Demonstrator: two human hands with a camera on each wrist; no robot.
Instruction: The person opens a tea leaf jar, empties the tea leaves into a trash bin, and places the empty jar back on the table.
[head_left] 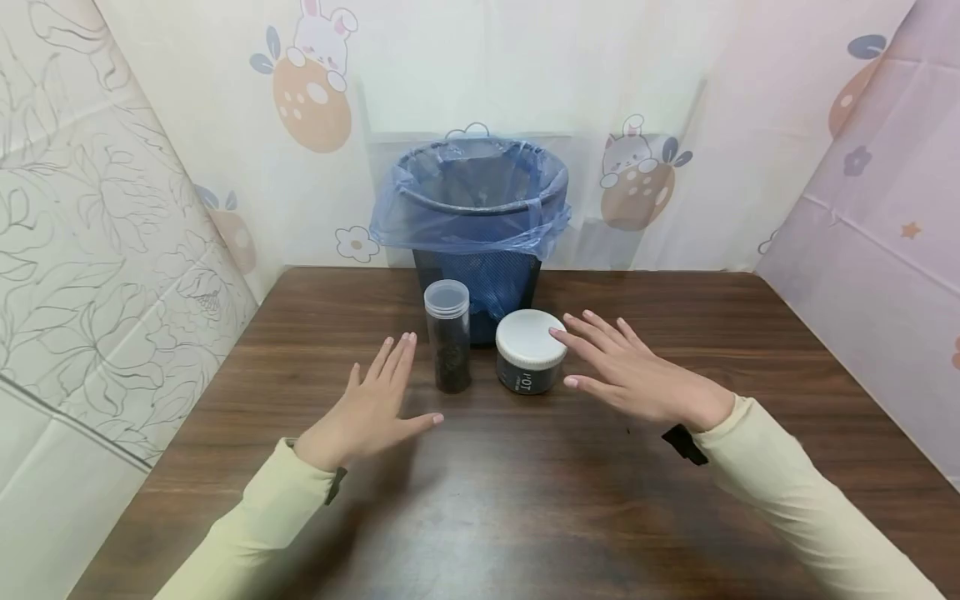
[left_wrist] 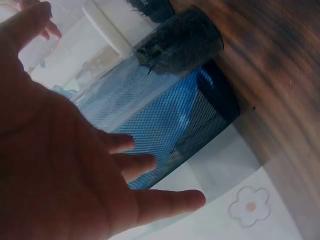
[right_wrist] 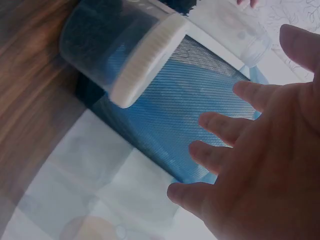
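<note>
A tall clear plastic jar (head_left: 448, 337) stands upright and lidless on the wooden table, with dark dried leaf-like bits (left_wrist: 172, 47) at its bottom. To its right stands a short wide tub (head_left: 528, 375) with a white ribbed lid (head_left: 531, 335) on top and white lettering on its side. My left hand (head_left: 369, 410) is held just left of the jar, fingers spread and holding nothing. Beside the tub hovers my right hand (head_left: 633, 373), its fingers also spread; in the head view its fingertips overlap the lid's right edge. Both palms face inward, toward the containers.
Behind the jar and tub stands a dark mesh bin (head_left: 480, 275) lined with a blue plastic bag (head_left: 465, 225) folded over its rim. A patterned curtain (head_left: 300, 183) hangs along the table's back edge, with more patterned sheets at both sides.
</note>
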